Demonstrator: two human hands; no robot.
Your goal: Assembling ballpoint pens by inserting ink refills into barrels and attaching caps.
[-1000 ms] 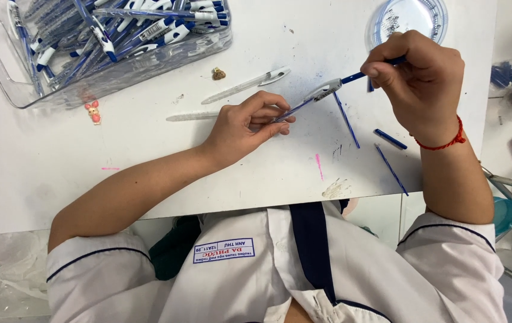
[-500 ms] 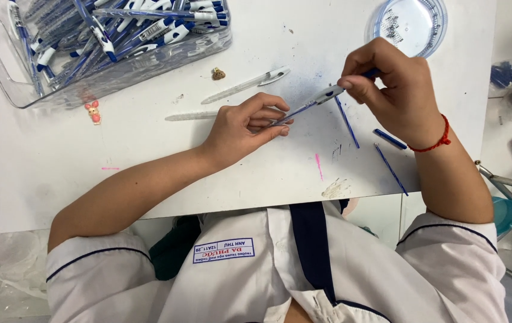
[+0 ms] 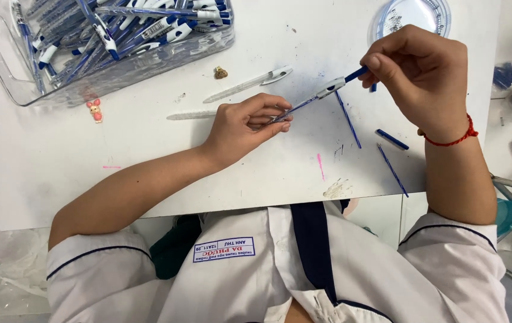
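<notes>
Both my hands are closed on one pen at the middle of the frame.

My left hand (image 3: 247, 122) pinches the pen (image 3: 318, 94) at its lower tip; my right hand (image 3: 423, 75) grips its blue upper end, the pen slanting between them above the white table (image 3: 148, 155). Two clear barrels (image 3: 247, 84) lie just left, loose blue refills (image 3: 390, 161) at right, a clear bin of pens (image 3: 112, 42) upper left.
</notes>
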